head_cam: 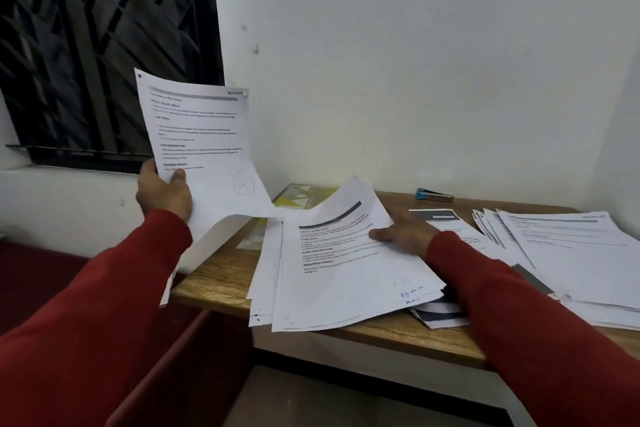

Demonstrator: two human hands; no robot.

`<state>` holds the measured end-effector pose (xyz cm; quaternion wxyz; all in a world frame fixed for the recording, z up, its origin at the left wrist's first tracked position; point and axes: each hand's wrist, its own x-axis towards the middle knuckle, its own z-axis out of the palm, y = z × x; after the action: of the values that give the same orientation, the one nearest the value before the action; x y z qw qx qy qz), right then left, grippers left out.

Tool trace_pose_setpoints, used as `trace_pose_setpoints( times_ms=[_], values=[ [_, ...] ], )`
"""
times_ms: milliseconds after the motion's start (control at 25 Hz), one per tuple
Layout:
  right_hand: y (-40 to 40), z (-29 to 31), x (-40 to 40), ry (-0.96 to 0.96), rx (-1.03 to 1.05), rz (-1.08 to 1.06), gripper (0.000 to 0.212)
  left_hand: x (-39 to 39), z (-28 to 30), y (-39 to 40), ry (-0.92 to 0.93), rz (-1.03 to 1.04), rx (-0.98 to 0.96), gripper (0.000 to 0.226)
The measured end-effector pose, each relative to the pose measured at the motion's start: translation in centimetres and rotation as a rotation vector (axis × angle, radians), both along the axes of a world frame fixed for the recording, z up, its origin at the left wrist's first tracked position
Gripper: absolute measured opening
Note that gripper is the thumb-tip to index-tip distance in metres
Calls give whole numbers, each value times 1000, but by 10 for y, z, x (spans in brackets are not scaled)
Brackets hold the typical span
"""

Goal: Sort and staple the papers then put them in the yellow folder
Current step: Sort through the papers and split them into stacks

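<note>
Left hand (164, 192) raised — sheet (201, 146) pinched, right hand (405, 232) flat

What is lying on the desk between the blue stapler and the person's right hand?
In the head view, only bare wooden desk separates the stapler from the right hand; a dark-banded paper lies just beside that stretch.

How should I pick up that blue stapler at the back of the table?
Grip the stapler around its middle, fingers on the two long sides. It lies flat and narrow near the wall, with bare table around it and the papers nearer the front. Probably best to come down from above, reaching over the papers, since the wall blocks the far side.
</note>
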<state>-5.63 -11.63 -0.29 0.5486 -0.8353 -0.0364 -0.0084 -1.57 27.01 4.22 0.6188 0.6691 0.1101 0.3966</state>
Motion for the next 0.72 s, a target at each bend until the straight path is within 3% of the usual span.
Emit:
trace_pose_setpoints(
  times_ms=[200,320,440,560,680,720],
  values=[
    [3,2,-6,24,29,24,30,-1,3,-5,-18,-104,-113,35],
    [16,0,-11,76,191,16,38,-4,-12,-40,136,-381,-87,34],
    [10,14,-16,-36,69,-174,46,-7,-29,-79,204,-618,-70,31],
    [-10,26,-22,-51,269,-197,58,-13,-35,-115,207,-746,-9,31],
    [-23,33,-34,-160,344,-222,22,-24,-30,-149,192,-839,102,27],
    [-27,35,-39,-194,390,-262,21,-27,-27,-158,180,-853,131,23]
  ],
)
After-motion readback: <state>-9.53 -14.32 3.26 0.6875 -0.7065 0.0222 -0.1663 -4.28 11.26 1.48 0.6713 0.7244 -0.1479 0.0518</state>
